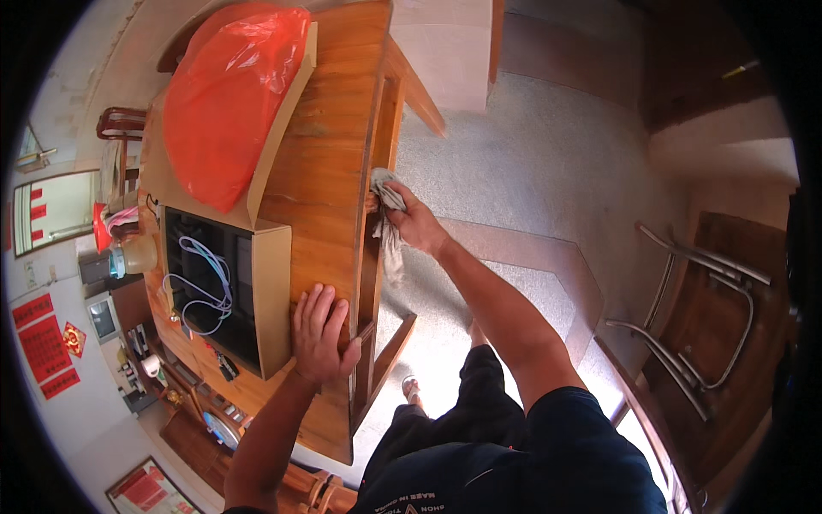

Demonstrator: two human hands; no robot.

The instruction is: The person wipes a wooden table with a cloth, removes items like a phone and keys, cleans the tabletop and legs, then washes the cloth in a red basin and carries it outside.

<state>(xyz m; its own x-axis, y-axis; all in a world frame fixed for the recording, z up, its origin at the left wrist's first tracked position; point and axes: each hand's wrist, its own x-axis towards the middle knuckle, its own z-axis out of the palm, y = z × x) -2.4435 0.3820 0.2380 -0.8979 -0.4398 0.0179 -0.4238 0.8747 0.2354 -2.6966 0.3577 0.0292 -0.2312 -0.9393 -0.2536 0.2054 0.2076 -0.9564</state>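
Note:
My right hand (419, 221) grips a crumpled light-grey cloth (387, 193) at the side of a wooden table (324, 148), just below the tabletop's edge. Part of the cloth hangs loose beneath my fingers. Flat on the tabletop lies my left hand (323, 337), empty, with its thumb apart near the same edge. Beside its fingers stands an open cardboard box (273, 289) with a dark interior. A coiled pale cable (225, 283) lies in that box. Red plastic sheeting (234, 109) covers much of the box's raised flap.
Slanting table legs (417, 90) reach out over the grey floor (514, 148). At the right is a wooden piece with bent metal tubes (732, 308). A small dark and red object (225, 366) lies on the table beside the box. A plastic tub (138, 254) stands beyond it.

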